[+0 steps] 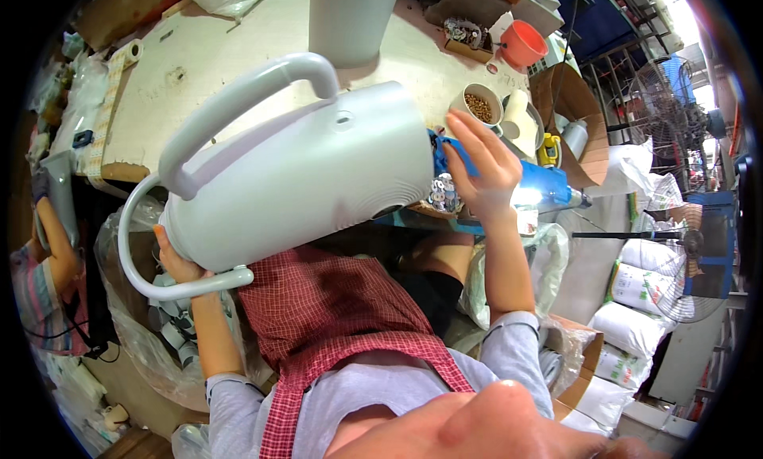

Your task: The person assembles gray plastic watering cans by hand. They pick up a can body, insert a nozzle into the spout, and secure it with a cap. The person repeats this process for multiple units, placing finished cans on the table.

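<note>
A large pale grey thermos jug body (310,173) lies sideways across my front, above the apron. It has a thick curved handle (203,109) on its upper side and a thin bail (131,244) at the left end. My left hand (176,256) cups that left end from below, its fingers partly hidden. My right hand (486,169) is raised just beyond the jug's right end, fingers stretched and apart. Behind it lies a blue power screwdriver (552,186), its metal tip pointing right. Small metal parts (443,195) show beneath this hand.
Another grey jug body (350,30) stands on the worktable (175,77). To the right are a cup of brass screws (478,101), an orange cup (523,44) and a cardboard box (588,169). Fans (687,244) stand farther right. Someone at left handles a similar jug (60,193).
</note>
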{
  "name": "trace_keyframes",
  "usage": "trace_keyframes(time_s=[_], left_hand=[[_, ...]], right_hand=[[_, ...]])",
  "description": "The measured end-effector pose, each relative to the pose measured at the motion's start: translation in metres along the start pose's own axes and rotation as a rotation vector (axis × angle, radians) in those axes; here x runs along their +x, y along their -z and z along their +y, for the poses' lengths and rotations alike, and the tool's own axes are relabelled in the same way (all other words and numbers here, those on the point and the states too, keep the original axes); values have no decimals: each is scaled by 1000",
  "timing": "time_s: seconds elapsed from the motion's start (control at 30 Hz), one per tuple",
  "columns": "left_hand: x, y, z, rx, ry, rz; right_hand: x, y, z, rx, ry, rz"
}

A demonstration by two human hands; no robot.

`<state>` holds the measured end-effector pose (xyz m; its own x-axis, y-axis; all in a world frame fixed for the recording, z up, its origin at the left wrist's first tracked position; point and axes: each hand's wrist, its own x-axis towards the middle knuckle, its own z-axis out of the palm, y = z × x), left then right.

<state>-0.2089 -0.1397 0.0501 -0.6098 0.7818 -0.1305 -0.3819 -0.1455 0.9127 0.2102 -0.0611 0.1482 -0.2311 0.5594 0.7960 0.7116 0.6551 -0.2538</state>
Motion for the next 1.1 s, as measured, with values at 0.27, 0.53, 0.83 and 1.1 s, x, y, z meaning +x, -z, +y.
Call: trace_keyframes(time_s=[0.27,0.53,0.83,1.1], left_hand=[[17,-64,-30,89,-132,-201],[15,-88,-43,85,-112,-234],[16,-81,-40,234,-242,-168],[19,-88,-31,325,-255,-149]], right_hand=[[-44,32,-11,538,-682,135],[-58,36,3,631,-781,123],[-8,50,-1,159,-532,-29],[41,-3,13,632,-529,-237]])
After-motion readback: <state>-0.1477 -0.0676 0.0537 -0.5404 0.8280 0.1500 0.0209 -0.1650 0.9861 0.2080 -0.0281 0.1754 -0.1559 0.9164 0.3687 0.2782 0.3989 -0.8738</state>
